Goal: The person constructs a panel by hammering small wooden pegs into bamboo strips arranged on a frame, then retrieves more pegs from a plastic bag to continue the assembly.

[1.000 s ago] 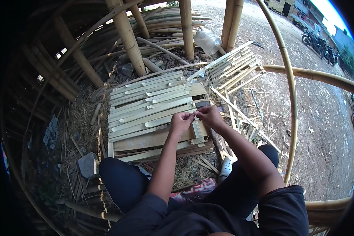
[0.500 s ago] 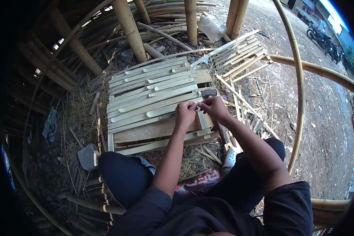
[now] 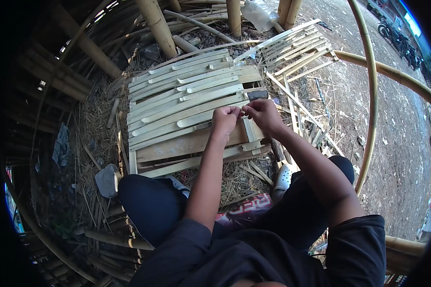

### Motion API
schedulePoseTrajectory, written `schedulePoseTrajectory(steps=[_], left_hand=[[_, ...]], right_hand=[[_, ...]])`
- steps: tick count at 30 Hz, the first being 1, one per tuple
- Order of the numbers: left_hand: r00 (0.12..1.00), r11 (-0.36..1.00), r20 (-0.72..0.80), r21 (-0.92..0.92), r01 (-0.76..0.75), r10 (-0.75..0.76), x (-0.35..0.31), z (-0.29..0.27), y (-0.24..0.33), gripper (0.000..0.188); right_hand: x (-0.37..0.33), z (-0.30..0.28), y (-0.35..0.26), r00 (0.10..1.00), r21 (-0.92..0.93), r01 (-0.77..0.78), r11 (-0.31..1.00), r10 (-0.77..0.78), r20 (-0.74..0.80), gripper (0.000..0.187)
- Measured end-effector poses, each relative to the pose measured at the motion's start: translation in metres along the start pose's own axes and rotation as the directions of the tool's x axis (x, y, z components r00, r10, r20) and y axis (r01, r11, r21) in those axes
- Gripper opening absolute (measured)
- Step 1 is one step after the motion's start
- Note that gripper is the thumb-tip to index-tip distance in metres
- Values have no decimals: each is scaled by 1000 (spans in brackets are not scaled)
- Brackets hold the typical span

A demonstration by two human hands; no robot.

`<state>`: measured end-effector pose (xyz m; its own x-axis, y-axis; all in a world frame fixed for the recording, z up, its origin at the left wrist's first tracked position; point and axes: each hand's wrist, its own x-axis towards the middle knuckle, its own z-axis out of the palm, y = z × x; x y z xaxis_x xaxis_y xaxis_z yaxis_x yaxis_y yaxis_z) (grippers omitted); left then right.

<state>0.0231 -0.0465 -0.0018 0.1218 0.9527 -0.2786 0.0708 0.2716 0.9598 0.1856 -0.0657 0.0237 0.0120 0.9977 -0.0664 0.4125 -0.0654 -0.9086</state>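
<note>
My left hand (image 3: 225, 120) and my right hand (image 3: 263, 115) meet at the fingertips above the near right corner of a slatted bamboo panel (image 3: 196, 99). Both are closed in a pinch; whatever is between the fingers is too small to make out. Pale split strips lie side by side across the panel, several with scooped, curled ends. A dark block like a hammer head (image 3: 257, 95) rests just beyond my right hand. Below my hands, a short bundle of narrow strips (image 3: 250, 130) crosses the panel's right side. A wide wooden board (image 3: 170, 149) shows under the strips.
Another slatted frame (image 3: 297, 45) lies at the far right, with loose strips (image 3: 297, 103) near it. Thick bamboo posts (image 3: 156, 28) stand behind the panel. A curved bamboo pole (image 3: 370, 91) rises on the right. A stone block (image 3: 108, 180) sits by my left knee.
The view has shifted slightly, so the panel sits higher in the picture. My hands stay together at the fingertips, still pinched over the same corner.
</note>
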Motion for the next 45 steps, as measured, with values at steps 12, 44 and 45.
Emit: schedulePoseTrajectory(steps=[12, 44, 45], left_hand=[[993, 993, -102, 109, -44, 55, 5, 4, -5, 19], [998, 997, -31, 53, -60, 62, -4, 5, 1, 21], [995, 995, -54, 61, -77, 81, -5, 6, 0, 21]], right_hand=[[-1, 3, 4, 999, -82, 19, 996, -21, -29, 30], [-10, -3, -6, 983, -156, 165, 974, -175, -53, 26], [-11, -3, -8, 982, -156, 168, 973, -178, -56, 26]])
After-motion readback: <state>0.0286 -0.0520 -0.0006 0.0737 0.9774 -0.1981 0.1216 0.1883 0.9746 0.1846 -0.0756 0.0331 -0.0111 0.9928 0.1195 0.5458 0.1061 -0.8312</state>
